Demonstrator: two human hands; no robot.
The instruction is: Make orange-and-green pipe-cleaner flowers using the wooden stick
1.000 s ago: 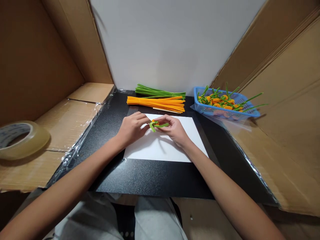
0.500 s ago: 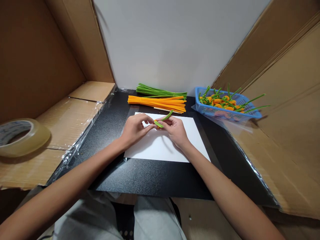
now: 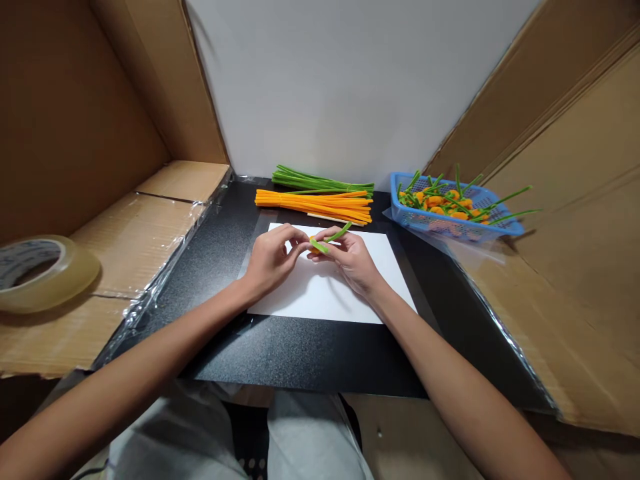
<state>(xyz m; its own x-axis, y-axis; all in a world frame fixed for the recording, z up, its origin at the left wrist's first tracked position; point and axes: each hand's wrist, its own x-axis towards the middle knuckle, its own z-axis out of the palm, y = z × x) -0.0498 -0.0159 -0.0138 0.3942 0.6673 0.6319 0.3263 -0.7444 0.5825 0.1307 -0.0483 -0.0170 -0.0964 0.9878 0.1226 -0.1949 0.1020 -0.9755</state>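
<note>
Above a white sheet [image 3: 320,293], my two hands meet around a small orange and green pipe-cleaner piece [image 3: 319,247]. My right hand [image 3: 353,263] is closed on it, with a green stem end sticking up past the fingers. My left hand [image 3: 275,257] pinches the orange left side of the piece between thumb and forefinger. The fingers partly hide the orange part. Behind the sheet lie a bundle of orange stems [image 3: 313,203] and a bundle of green stems [image 3: 320,180].
A blue basket [image 3: 450,225] at the back right holds several orange and green pieces, some stems jutting right. A large tape roll [image 3: 83,273] sits on cardboard at left. Cardboard walls flank the black table [image 3: 300,353]; a pale stick [image 3: 335,219] lies by the orange bundle.
The green end of the held piece has shifted slightly right, and the piece has turned a little in my fingers. Both hands remain on it.
</note>
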